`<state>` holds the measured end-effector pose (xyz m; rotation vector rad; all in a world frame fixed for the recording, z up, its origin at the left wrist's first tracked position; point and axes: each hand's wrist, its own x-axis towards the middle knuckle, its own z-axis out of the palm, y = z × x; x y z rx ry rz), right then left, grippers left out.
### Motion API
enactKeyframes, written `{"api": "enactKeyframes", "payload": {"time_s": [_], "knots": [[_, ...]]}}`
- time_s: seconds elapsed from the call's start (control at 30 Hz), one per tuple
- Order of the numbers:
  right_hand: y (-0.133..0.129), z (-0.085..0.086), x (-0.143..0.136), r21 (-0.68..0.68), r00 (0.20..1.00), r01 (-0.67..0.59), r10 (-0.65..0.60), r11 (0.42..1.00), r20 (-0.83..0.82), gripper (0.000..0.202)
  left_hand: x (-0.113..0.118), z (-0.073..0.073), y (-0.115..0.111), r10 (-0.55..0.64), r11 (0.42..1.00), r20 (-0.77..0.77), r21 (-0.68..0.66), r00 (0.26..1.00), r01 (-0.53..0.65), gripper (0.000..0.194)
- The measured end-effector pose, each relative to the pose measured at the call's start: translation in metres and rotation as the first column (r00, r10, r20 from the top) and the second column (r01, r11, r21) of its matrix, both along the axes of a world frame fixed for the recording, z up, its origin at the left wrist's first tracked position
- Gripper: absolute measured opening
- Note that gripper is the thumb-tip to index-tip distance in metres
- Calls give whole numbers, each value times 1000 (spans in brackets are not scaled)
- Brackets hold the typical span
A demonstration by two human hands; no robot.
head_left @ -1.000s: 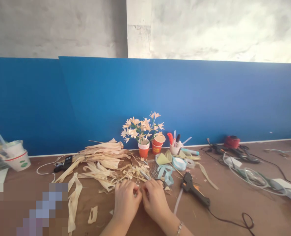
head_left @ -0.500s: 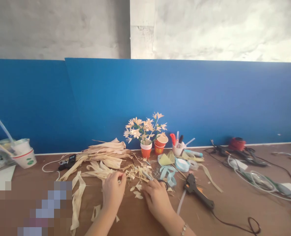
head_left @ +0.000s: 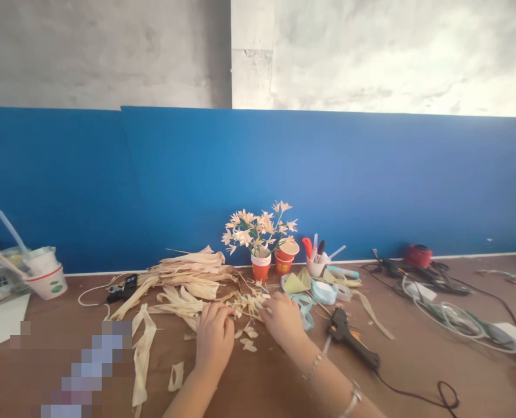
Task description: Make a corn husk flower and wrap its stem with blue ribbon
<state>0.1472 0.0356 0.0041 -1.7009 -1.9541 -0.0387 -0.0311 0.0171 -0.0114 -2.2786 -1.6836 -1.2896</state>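
The left hand (head_left: 216, 335) hovers over or rests on the middle of the tabletop (head_left: 244, 392), its thumb drawn in toward the curled fingers; whether they pinch anything cannot be told. The right hand (head_left: 285, 320) reaches a little farther toward the back edge, fingers bent down at the right side of a heap of pale cut scraps (head_left: 245, 302); its fingertips are partly hidden, so I cannot tell what, if anything, they grip. Several loose petals (head_left: 249, 346) lie on the tabletop between the 2 hands, on the near side of the heap.

As far as can be judged, part of the work stands finished: a bunch of pale flowers (head_left: 258, 227) on green stems is upright in a red and white cup (head_left: 260, 269) near the back edge. The loose petals look cut but not joined to any stem. Left of the heap, the dry husks (head_left: 188, 276) lie mostly in long pieces, and 1 long strip (head_left: 141, 363) runs toward the near edge, so much material seems left unused. The glue gun (head_left: 351, 339) lies toward the right of the hands, beyond reach of neither, its cord trailing to the near edge.
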Motion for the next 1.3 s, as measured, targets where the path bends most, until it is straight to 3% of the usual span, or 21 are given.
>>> {"api": "enactKeyframes", "payload": {"time_s": [0.1, 0.23, 0.43, 0.73, 1.1, 1.3], "knots": [[23, -2, -11, -18, 999, -19, 18, 1000, -39, 7, 2, -1, 0, -5, 1000, 2, 20, 1000, 5, 29], [45, -6, -13, -24, 988, -67, 63, 997, -142, 12, 3, 1, -1, -16, 999, 31, 45, 999, 15, 30], [60, 9, 0, -3, 901, -173, 157, 985, -406, 20, 5, -1, 5, -76, 997, 275, 31, 958, 70, 22], [6, 38, -22, -7, 757, -469, 398, 883, -518, 15, 9, 7, 3, -149, 984, 537, 1, 830, 176, 20], [-5, 33, -36, -7, 822, -382, 337, 924, -458, 13, 6, 10, 1, -147, 986, 428, 129, 892, 101, 12], [-11, 30, -45, 131, 847, -342, 366, 930, -387, 12, 12, 14, -2, -33, 999, 527, 28, 849, 21, 13]]}}
